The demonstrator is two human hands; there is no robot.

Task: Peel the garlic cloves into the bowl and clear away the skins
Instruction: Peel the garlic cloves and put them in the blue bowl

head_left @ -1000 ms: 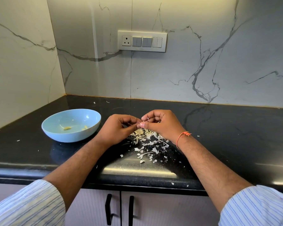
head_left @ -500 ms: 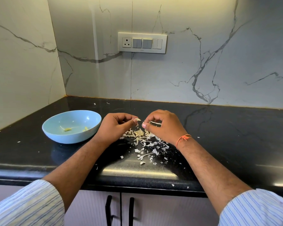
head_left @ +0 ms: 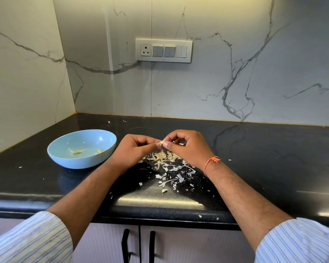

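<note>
Both hands meet above the black counter (head_left: pixel 264 158). My left hand (head_left: pixel 133 152) and my right hand (head_left: pixel 186 147) pinch one small pale garlic clove (head_left: pixel 161 143) between their fingertips. Below them lies a scatter of papery garlic skins (head_left: pixel 167 164), spreading toward the counter's front edge. A light blue bowl (head_left: pixel 65 160) stands to the left of my left hand, with two peeled yellowish cloves (head_left: pixel 77 152) inside.
A marble wall runs behind and to the left, with a switch and socket plate (head_left: pixel 163 50) above. Stray skin flakes (head_left: pixel 199 216) lie near the front edge. Cabinet doors with black handles (head_left: pixel 124 245) sit under the counter.
My hands parted slightly half a second ago with a strip of skin pulled off, and have now come back together on the clove. The bowl has not moved.
</note>
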